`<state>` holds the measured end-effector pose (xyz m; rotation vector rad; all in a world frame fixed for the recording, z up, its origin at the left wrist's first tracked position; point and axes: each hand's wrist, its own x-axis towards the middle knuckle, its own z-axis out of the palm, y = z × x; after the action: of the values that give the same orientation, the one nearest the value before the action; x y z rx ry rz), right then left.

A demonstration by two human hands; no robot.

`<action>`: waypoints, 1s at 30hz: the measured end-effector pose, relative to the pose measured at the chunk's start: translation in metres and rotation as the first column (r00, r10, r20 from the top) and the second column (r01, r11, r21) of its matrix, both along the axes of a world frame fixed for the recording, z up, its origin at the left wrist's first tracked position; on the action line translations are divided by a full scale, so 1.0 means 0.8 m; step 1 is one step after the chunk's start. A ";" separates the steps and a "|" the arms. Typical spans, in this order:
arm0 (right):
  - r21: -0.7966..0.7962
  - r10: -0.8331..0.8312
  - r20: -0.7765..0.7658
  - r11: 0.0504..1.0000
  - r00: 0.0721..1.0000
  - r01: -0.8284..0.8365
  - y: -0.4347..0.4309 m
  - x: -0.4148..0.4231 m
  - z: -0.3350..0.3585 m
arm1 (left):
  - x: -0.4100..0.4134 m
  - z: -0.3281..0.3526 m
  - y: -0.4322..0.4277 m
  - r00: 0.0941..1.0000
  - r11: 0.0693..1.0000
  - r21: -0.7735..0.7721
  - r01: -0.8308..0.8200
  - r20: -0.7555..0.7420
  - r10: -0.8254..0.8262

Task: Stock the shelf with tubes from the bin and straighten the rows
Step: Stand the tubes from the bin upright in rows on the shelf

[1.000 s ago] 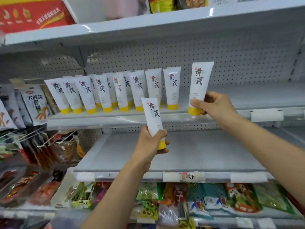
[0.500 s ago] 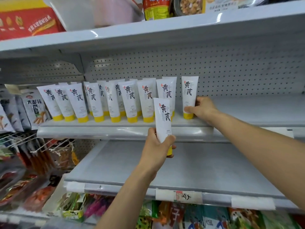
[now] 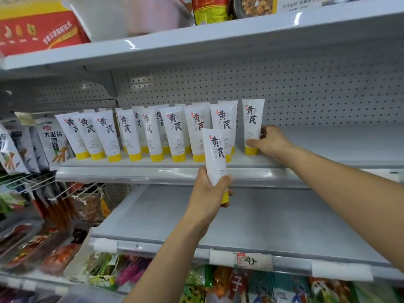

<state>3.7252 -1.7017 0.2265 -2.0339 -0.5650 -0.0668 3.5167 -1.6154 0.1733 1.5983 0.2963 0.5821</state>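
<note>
Several white tubes with yellow caps (image 3: 177, 132) stand cap-down in two rows on the middle shelf (image 3: 218, 171). My right hand (image 3: 270, 142) grips the rightmost tube (image 3: 252, 119), which stands upright on the shelf at the row's right end. My left hand (image 3: 208, 193) holds another identical tube (image 3: 215, 156) upright in front of the shelf edge, below the rows. The bin is not in view.
The shelf right of the tubes (image 3: 338, 145) and the lower grey shelf (image 3: 240, 217) are bare. Snack bags (image 3: 50, 143) hang at left. A red box (image 3: 37, 31) and jars sit on the top shelf. Packaged goods (image 3: 251, 285) fill the bottom.
My right hand moved its tube from the air in front of the shelf edge onto the shelf at the row's right end. My left hand's tube rose slightly and straightened.
</note>
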 end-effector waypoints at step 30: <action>0.101 0.122 0.125 0.986 0.985 -0.135 -0.032 -0.102 0.026 | -0.022 0.013 0.023 0.974 0.623 0.780 -0.060 -0.091 0.208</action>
<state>3.6432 -1.7273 0.2470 -1.8914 -0.7503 -0.1389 3.4988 -1.5968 0.1837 2.5064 0.3157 0.7443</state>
